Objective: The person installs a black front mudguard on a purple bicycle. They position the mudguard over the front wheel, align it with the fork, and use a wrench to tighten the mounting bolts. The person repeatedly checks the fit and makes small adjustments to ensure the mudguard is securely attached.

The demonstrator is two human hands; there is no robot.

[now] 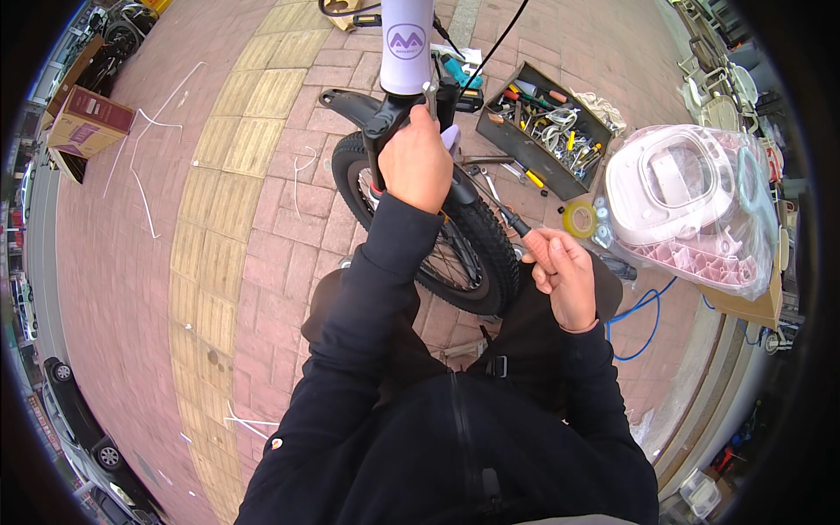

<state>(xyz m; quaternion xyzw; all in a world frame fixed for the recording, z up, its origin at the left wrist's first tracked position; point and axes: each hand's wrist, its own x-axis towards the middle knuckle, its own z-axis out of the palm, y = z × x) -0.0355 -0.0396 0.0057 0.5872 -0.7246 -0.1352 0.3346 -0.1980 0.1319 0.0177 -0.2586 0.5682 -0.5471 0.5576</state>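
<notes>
Lilac-framed bicycle sits front and centre on the pink block paving, head tube at the top, its knobbly black front wheel slanting from upper left to lower right, near end between the dark-trousered legs, probably for easy reach. From my remote seat, the left hand curls over the black fork crown, maybe steadying it; a silver metal tool end pokes out, but I can't tell what those hidden fingers grip. Right hand has its fingers wrapped round a pinkish-red-handled tool, shaft aimed up-left, tip unclear to me.
</notes>
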